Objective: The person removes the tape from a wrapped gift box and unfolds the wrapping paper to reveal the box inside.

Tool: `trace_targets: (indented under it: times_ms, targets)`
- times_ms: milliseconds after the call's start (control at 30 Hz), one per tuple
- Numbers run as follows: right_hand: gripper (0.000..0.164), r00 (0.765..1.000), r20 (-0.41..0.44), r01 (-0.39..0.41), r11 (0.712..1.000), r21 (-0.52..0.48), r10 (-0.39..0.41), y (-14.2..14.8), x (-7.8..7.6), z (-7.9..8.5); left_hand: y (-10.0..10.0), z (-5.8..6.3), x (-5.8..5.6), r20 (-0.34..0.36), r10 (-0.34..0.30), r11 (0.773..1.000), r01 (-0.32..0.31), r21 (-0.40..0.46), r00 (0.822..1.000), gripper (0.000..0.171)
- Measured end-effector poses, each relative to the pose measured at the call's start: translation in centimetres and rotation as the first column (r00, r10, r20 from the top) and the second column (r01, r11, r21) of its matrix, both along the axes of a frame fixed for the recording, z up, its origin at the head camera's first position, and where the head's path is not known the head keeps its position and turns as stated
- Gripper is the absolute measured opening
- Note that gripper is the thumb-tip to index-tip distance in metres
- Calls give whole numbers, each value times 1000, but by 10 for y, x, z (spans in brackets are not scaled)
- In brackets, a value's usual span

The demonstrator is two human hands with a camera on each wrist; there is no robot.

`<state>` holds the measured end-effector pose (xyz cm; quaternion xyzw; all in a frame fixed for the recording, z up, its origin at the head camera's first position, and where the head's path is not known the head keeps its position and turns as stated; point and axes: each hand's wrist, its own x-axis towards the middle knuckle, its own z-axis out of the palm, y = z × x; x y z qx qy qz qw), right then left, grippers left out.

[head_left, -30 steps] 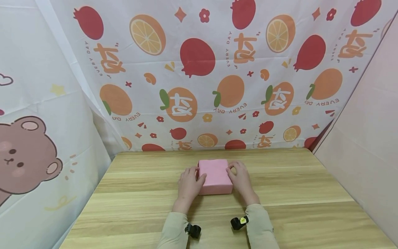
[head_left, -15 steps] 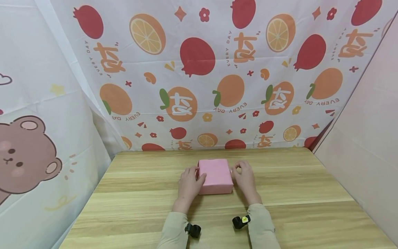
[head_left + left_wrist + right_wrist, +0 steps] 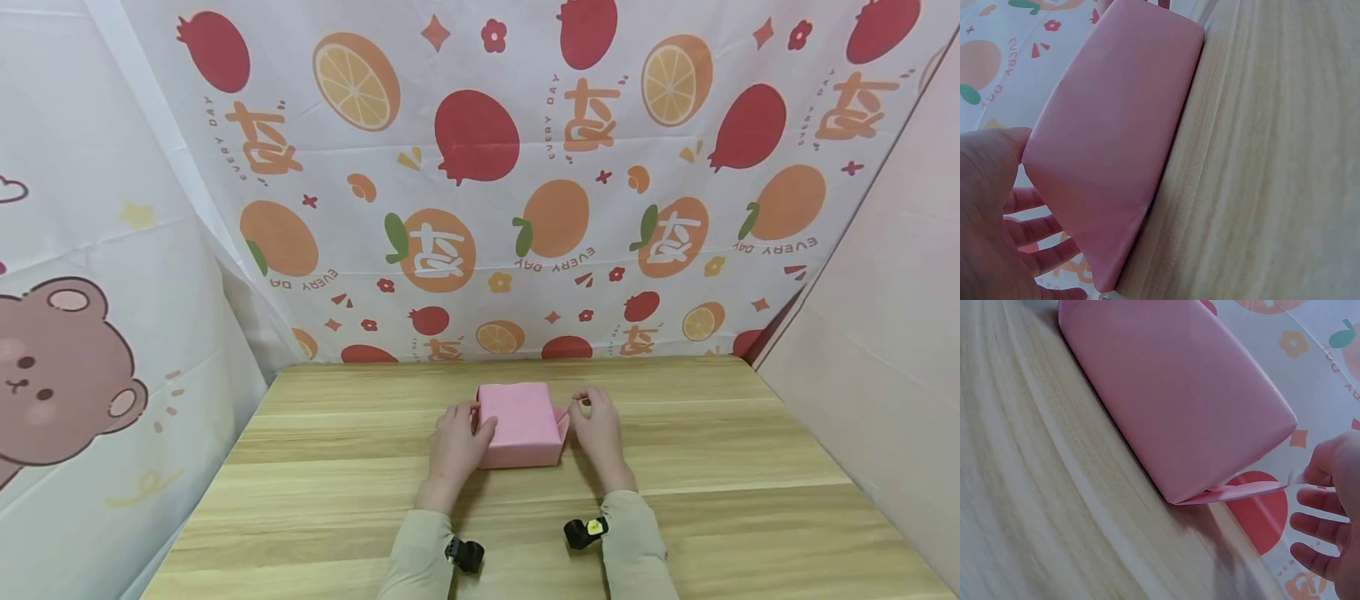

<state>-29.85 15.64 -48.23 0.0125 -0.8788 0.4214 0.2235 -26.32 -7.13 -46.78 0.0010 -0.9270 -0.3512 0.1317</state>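
A pink paper-wrapped box [image 3: 517,421] rests on the table. My left hand [image 3: 456,442] lies against its left side, the thumb touching the near-left top edge. In the left wrist view the fingers [image 3: 1035,231] are spread and fairly straight beside the box's left end. On the right side, a flap of pink wrapping paper [image 3: 561,421] stands out from the box. My right hand [image 3: 597,429] pinches the flap's outer end with thumb and index finger. A pale strip [image 3: 1295,477] shows at that end in the right wrist view; the other fingers there are loosely bent.
The wood-grain table [image 3: 337,475] spreads around both hands. A fruit-print cloth [image 3: 480,183] hangs behind it, with a bear-print cloth [image 3: 67,375] at left and a plain cloth [image 3: 862,292] at right. Small black cameras sit on both wrists.
My right hand has moved to the right, drawing the paper flap away from the box's right side. My left hand and the box have stayed almost in place.
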Motion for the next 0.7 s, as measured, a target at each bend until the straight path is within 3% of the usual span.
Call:
trace_targets:
  times_ms: [467, 700]
  targets:
    - [16, 1000, -8, 12, 1000, 0, -12, -2, 0, -2, 1, -5, 1, -34, -11, 999, 13, 48, 999, 46]
    - [22, 995, 35, -89, 996, 8, 89, -9, -3, 2, -1, -3, -1, -75, -15, 999, 17, 31, 997, 45]
